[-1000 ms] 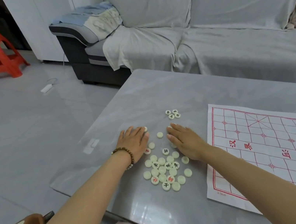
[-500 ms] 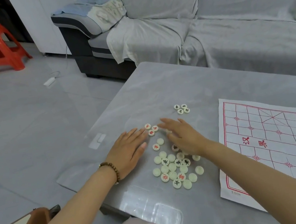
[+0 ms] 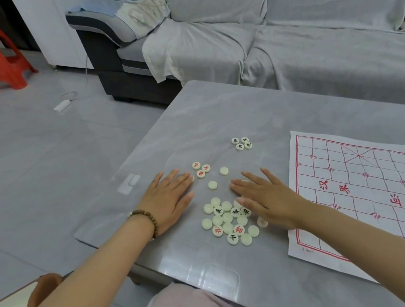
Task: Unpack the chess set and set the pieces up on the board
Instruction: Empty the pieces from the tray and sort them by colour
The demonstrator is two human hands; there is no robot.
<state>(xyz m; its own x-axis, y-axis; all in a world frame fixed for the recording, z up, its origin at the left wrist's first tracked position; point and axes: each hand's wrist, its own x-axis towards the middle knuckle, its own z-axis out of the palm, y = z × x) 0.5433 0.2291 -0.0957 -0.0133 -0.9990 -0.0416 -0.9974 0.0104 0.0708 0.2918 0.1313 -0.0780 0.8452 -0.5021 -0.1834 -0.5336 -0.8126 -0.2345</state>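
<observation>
Grey table [image 3: 216, 114]: pile of pieces [image 3: 229, 222] btwn left hand [image 3: 169, 201] & right hand [image 3: 266, 196], both flat on top; paper board [image 3: 376, 186] just right of right hand; 3 red-marked pieces [image 3: 201, 169] at left fingertips.

The left hand [image 3: 169, 201] and right hand [image 3: 269, 198] are laid flat, fingers straight, on the grey table [image 3: 242, 110], either side of a pile of pieces [image 3: 227, 222]. Three red-marked pieces [image 3: 201, 169] and four black-marked pieces [image 3: 241, 143] are grouped farther off. The paper board [image 3: 383, 164] is spread at the right.

The far half of the table [image 3: 229, 112] lies open, but nearer a pile [image 3: 227, 218] sits between left hand [image 3: 169, 201] and right hand [image 3: 270, 201], red pieces [image 3: 200, 169] and black pieces [image 3: 241, 143] lie just beyond, and the board [image 3: 377, 194] covers the right.
</observation>
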